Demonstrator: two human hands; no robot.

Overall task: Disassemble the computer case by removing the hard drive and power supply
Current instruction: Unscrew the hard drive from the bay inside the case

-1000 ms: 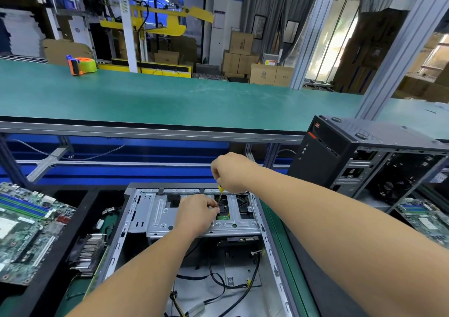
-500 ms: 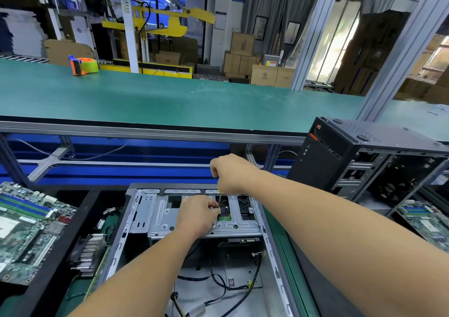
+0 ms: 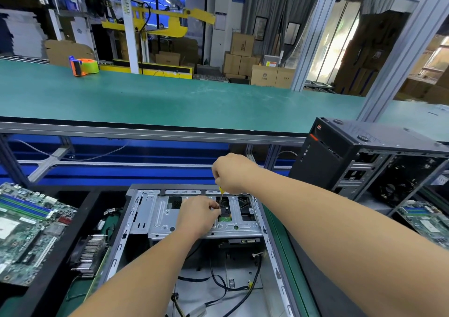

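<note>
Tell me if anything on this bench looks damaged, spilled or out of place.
Nothing looks damaged or spilled. The open case lies on its side with loose cables trailing inside, and bare motherboards sit beside it, which fits teardown. The right hand grips a screwdriver over the drive bracket; the left hand steadies its shaft.

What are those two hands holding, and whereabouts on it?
The right hand grips a screwdriver by its yellow handle, at the top. The left hand pinches near the shaft's lower end, over the metal drive bracket; whether it holds the shaft cannot be told.
</note>
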